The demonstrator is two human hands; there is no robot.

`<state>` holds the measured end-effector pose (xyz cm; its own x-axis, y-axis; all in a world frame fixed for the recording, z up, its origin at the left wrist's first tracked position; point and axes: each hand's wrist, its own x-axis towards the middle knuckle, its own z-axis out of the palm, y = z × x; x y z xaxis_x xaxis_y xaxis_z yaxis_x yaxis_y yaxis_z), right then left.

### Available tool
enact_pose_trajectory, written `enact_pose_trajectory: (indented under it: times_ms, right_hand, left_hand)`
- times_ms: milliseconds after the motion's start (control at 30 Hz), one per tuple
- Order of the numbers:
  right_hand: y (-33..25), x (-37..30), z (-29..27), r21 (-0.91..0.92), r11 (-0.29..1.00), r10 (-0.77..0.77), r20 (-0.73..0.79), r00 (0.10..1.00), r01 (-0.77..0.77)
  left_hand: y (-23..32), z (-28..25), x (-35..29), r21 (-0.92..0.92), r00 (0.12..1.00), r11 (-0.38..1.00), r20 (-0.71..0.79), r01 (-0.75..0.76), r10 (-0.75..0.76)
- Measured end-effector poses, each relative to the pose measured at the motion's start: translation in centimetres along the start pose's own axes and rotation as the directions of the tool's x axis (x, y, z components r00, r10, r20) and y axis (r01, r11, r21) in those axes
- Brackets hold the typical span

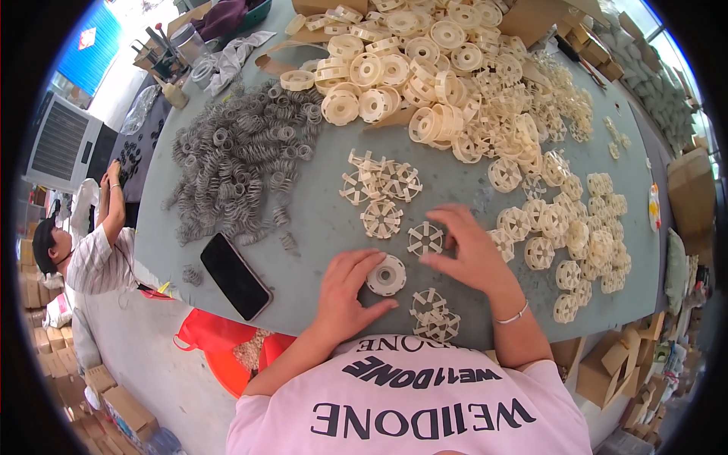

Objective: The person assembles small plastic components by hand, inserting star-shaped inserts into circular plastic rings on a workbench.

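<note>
Thumb and fingers of my left hand [343, 292] curve around the left side of a cream round plastic hub [386, 275], steadying it on the table. My right hand [472, 254] has its thumb and forefinger spread, their tips beside a flat spoked plastic ring [425, 239]. That ring lies on the table, and I see nothing in the right hand. Farther off sit another spoked ring [381, 219] and a small cluster of spoked rings [385, 178]. Close to my shirt are more spoked rings [434, 317], overlapping each other.
A heap of grey coil springs [243, 152] covers the left. Cream plastic wheels [417, 61] pile up at the back, with assembled pieces [599, 227] at right. A black phone [235, 277] lies front left, above a red bag [220, 341]. Another person [91, 246] works at far left.
</note>
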<state>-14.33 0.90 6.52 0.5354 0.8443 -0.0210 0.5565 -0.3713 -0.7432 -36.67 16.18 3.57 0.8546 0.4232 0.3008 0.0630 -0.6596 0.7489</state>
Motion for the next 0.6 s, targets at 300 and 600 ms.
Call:
enact_pose_trajectory:
  times_ms: [300,600]
  right_hand:
    - [0.61,0.38,-0.12,0.088,0.993,-0.09,0.174,0.981,0.076]
    - [0.66,0.41,-0.22,0.093,0.993,-0.1,0.244,0.965,0.079]
  left_hand:
    - [-0.53,0.12,-0.34,0.008,1.0,1.0,-0.002,0.019,-0.019]
    - [-0.49,0.12,-0.37,0.007,1.0,1.0,0.002,0.011,-0.011]
